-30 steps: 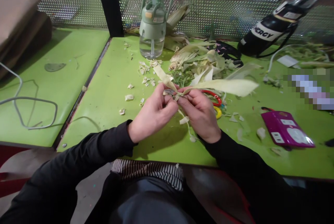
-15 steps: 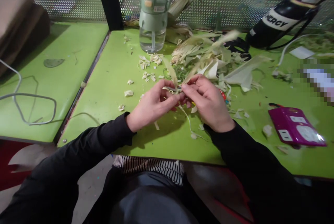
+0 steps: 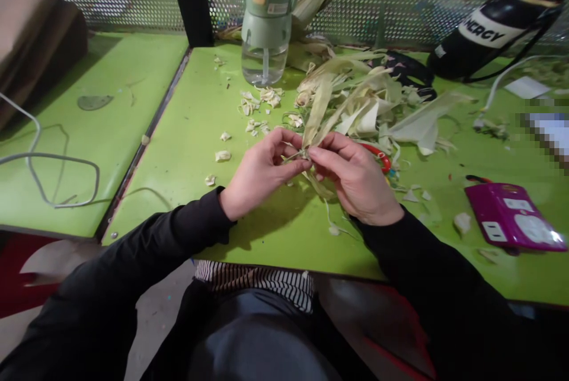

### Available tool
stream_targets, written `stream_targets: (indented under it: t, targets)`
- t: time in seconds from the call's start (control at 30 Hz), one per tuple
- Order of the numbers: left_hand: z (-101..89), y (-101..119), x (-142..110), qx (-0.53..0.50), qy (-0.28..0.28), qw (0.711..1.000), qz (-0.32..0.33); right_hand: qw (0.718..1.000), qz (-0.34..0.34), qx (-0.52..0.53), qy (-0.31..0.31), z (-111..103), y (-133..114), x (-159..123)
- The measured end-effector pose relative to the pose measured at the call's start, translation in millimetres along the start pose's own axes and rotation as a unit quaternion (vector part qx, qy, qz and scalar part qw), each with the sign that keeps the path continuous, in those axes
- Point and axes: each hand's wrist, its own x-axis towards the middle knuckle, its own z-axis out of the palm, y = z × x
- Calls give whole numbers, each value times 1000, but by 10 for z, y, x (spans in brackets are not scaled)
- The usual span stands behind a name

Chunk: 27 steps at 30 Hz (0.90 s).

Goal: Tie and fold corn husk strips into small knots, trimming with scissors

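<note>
My left hand (image 3: 262, 173) and my right hand (image 3: 355, 179) meet above the green table (image 3: 186, 150), both pinching pale corn husk strips (image 3: 317, 114) where these cross. The strips rise from my fingertips toward the far side. A short husk end hangs below the pinch, in front of my right palm. Both hands' fingers are curled closed on the husk. Red and yellow rings (image 3: 377, 159) lie on the table just behind my right hand.
A husk pile (image 3: 368, 108) lies behind my hands, with a green water bottle (image 3: 267, 31) further back. Husk scraps (image 3: 249, 114) dot the table. A magenta power strip (image 3: 511, 218) sits at right, a black bag (image 3: 493, 28) at far right, a grey cable (image 3: 48, 173) at left.
The long husk strips swung from pointing right to standing up and away from me. Both hands stayed pinched together and shifted slightly toward the husk pile.
</note>
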Motion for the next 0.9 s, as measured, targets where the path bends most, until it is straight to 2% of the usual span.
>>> stream_targets:
  t: [0.23, 0.4, 0.57, 0.77, 0.9]
  targets:
    - [-25, 50, -10, -57, -45, 997, -32, 999, -6, 18, 42, 31, -1, -9]
    - [-25, 76, -19, -77, -52, 995, -43, 1000, 6, 13, 5, -13, -17, -11]
    - [-10, 94, -41, -19, -38, 999, -26, 996, -12, -48, -77, -110, -11, 8]
    - [-3, 51, -68, 68, -41, 997, 5, 998, 9, -36, -45, -90, -59, 14]
    - [-2, 24, -87, 108, -29, 993, 38, 999, -4, -19, -31, -69, -59, 5]
